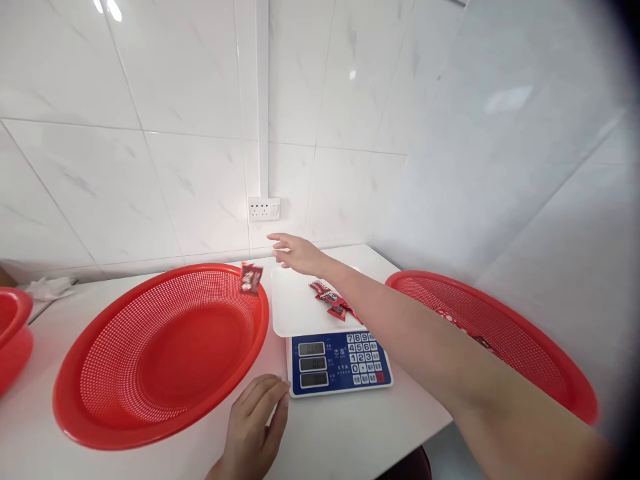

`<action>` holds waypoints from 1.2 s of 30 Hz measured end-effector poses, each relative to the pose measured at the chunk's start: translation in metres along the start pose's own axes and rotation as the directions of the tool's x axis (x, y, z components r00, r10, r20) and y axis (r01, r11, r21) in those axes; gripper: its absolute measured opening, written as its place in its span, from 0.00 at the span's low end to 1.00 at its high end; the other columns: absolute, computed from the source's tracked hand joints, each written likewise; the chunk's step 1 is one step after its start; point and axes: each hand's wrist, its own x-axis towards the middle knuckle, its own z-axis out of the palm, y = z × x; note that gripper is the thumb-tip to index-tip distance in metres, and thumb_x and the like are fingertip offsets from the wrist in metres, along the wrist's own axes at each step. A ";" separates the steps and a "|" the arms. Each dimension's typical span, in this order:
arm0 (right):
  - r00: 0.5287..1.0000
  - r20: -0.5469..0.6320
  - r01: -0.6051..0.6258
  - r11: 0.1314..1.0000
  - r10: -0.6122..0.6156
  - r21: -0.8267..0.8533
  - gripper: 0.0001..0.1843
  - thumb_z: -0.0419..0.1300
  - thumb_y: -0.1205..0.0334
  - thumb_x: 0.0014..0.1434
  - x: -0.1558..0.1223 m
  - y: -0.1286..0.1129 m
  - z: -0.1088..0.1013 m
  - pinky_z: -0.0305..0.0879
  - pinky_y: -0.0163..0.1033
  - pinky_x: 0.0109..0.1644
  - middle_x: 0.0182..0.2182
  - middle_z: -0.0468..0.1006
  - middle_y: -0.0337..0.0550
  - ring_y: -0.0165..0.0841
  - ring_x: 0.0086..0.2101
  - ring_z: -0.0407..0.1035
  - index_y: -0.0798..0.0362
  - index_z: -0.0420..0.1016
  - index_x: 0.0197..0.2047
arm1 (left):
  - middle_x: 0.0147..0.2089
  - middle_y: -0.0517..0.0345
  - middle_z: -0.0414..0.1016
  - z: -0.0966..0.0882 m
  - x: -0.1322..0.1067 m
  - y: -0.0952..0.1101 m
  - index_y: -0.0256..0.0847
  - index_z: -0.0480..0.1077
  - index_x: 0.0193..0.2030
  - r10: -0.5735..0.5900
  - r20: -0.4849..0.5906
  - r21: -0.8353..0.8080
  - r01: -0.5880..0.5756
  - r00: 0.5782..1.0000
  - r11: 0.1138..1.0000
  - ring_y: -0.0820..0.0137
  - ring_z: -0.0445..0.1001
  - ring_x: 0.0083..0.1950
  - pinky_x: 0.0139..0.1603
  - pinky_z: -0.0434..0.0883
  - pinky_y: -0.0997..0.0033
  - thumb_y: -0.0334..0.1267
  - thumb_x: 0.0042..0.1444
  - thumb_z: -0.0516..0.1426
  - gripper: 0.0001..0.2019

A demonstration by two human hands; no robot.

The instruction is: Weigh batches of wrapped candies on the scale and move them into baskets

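Observation:
My right hand (295,253) reaches over the back of the scale's white weighing tray (290,310), its fingers stretched apart and nothing held. A small red packet (251,278), slightly blurred, shows against the right rim of the left red basket (165,427), apart from my fingers. Several similar red packets (333,303) lie on the tray, partly hidden by my right forearm. Loosely curved and open, my left hand (257,420) rests on the table with its fingertips by the left edge of the digital scale (340,363).
On the right, partly behind my forearm, another red basket (565,373) contains some packets. Part of a third red basket (15,340) shows at far left, near crumpled white material (50,288). A tiled wall with a socket (264,209) stands behind the white table (310,440).

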 end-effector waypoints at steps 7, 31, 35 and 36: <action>0.947 0.106 -0.224 0.861 0.303 -0.456 0.28 0.58 0.55 0.55 -0.054 0.054 -0.020 0.62 0.42 0.52 0.56 0.68 0.49 0.42 0.52 0.65 0.52 0.64 0.59 | 0.40 0.52 0.75 -0.006 -0.004 -0.003 0.42 0.68 0.43 0.090 -0.132 0.266 -0.052 0.987 0.963 0.62 0.71 0.48 0.56 0.65 0.53 0.24 0.51 0.56 0.14; 0.991 0.135 -0.033 0.969 0.000 0.245 0.27 0.52 0.52 0.61 -0.028 -0.011 -0.003 0.70 0.40 0.46 0.59 0.63 0.48 0.37 0.54 0.63 0.48 0.59 0.62 | 0.44 0.51 0.77 -0.011 0.002 -0.005 0.37 0.71 0.45 -0.023 0.127 0.607 -0.060 0.992 0.793 0.51 0.68 0.53 0.52 0.60 0.53 0.37 0.58 0.51 0.12; 0.976 0.200 -0.081 0.997 0.082 -0.010 0.31 0.55 0.51 0.59 -0.047 0.000 -0.025 0.57 0.47 0.59 0.63 0.56 0.44 0.40 0.60 0.53 0.48 0.56 0.64 | 0.43 0.52 0.78 -0.010 0.001 -0.006 0.37 0.71 0.45 -0.011 0.125 0.606 -0.067 0.992 0.793 0.51 0.68 0.53 0.53 0.59 0.53 0.37 0.58 0.52 0.12; 0.968 0.208 -0.124 0.987 0.143 -0.102 0.31 0.56 0.51 0.58 -0.056 0.015 -0.031 0.54 0.48 0.61 0.63 0.57 0.44 0.41 0.60 0.53 0.48 0.57 0.63 | 0.43 0.52 0.78 -0.010 0.001 -0.007 0.37 0.71 0.45 -0.011 0.128 0.604 -0.069 0.992 0.794 0.50 0.68 0.53 0.53 0.59 0.54 0.38 0.58 0.52 0.12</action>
